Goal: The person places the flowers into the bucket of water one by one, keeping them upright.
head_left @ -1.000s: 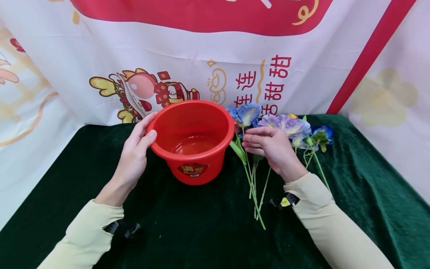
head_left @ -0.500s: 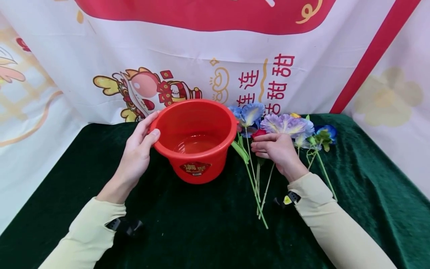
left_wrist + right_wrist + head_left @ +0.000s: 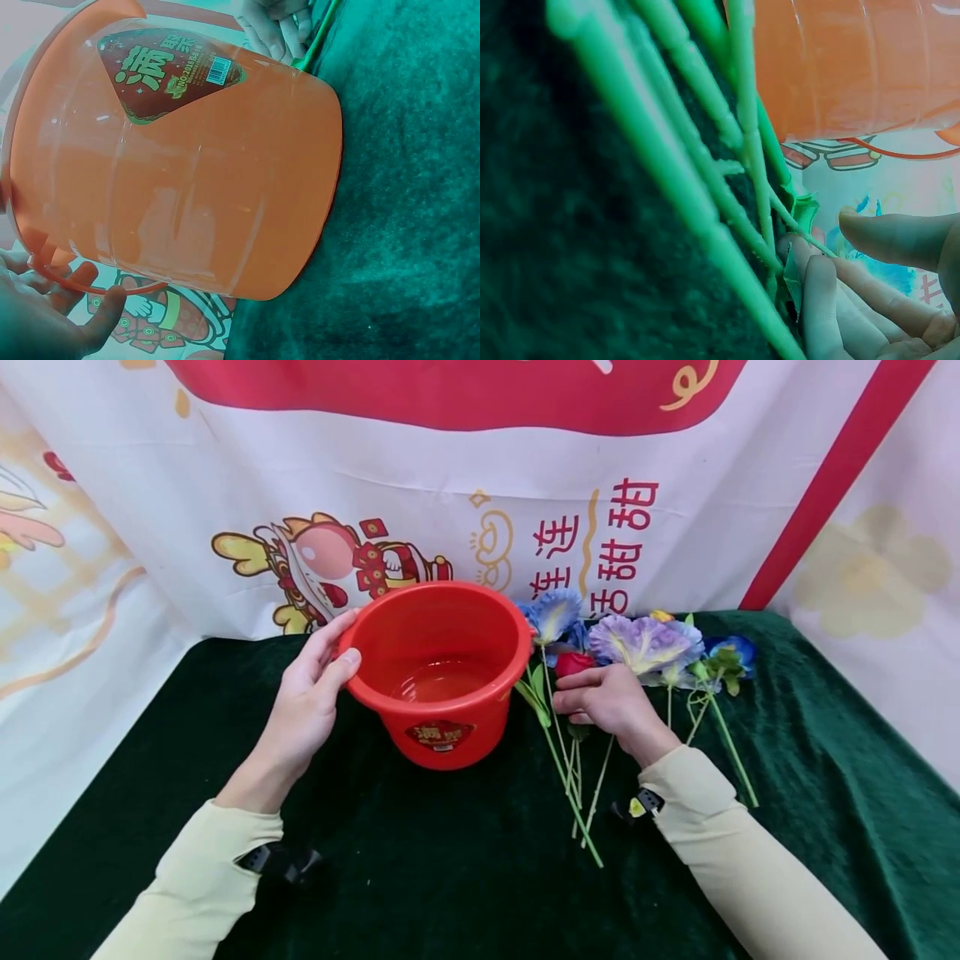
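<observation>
A red bucket stands upright and is held at the left of its rim by my left hand. In the left wrist view that hand has its fingers and thumb about the handle side of the bucket. Over the flower stems, just below a red rose, is my right hand. The right wrist view has this hand with thumb raised apart and fingers touching the thin stems, not closed on them. Part of the rose's stem is hidden.
Blue flowers lie beside the bucket's right side, with purple flowers and a dark blue flower farther right. A printed cloth backdrop hangs behind the green cloth.
My right hand has shifted away from the bucket's side and down over the stems, and the red rose has come into view. My left hand keeps its hold on the bucket.
</observation>
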Motion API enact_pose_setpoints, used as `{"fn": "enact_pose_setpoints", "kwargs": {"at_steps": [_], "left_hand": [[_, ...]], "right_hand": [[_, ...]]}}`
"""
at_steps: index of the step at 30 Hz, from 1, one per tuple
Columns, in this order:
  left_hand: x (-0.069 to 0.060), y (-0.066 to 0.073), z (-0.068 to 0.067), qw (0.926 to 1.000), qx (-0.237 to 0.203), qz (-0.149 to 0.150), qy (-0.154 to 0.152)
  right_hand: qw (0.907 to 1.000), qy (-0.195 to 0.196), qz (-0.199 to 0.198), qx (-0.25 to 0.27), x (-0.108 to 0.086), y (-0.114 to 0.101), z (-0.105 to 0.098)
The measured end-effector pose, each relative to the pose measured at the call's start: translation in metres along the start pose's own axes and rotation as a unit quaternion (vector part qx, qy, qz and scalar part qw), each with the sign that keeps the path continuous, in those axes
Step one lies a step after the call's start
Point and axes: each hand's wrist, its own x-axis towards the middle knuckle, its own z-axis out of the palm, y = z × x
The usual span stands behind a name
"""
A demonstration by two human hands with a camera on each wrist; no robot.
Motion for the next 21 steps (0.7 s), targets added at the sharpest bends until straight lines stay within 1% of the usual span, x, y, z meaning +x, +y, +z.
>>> {"fn": "enact_pose_setpoints", "kwargs": {"at_steps": [5,13,18,21], "left_hand": [[0.0001,0.0000,-0.0014,1.0000,-0.001,-0.002,-0.002],[0.0022,-0.0016,-0.0011,1.0000,0.005,0.002,-0.004],[0.0020,-0.0012,-0.0017,0.9999,0.009,-0.001,-0.004],[0.0013,-0.0010,-0.0024,0.9999,0.013,-0.003,-0.003]], "right_hand": [[1.0000,0.000,0.002,-0.008,0.0015,-0.0009,0.0050],[0.9997,0.013,0.006,0.022,0.0020,-0.0004,0.0063],[0.9967,0.012,0.001,0.081,0.0009,-0.0025,0.0040],[0.9911,0.012,-0.014,0.132,-0.0003,-0.0048,0.0034]]}}
